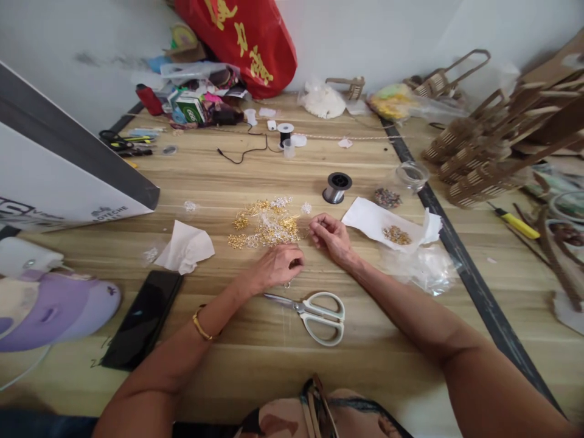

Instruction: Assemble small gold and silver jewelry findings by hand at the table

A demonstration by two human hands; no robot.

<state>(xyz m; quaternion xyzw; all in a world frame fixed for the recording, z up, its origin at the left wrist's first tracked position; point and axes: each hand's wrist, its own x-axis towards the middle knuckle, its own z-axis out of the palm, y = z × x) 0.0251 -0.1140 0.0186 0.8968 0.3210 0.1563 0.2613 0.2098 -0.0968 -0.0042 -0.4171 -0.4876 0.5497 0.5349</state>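
Gold and silver pieces (pixel 278 227): shiny, metal-looking
Scissors (pixel 299 307): smooth metal blades, pale plastic handles
Wire spool (pixel 336 194): dark plastic, bright metallic wire
Left paper (pixel 186 249): white, matt, creased
Right bag (pixel 431 271): clear, crinkled, glossy plastic
Far bag (pixel 249 45): red, satiny, cloth-like
Tabletop (pixel 250 359): smooth wood grain, faint sheen

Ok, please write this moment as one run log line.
left hand: curled, at gold and silver pieces | right hand: curled, grip unclear | scissors: lying on table
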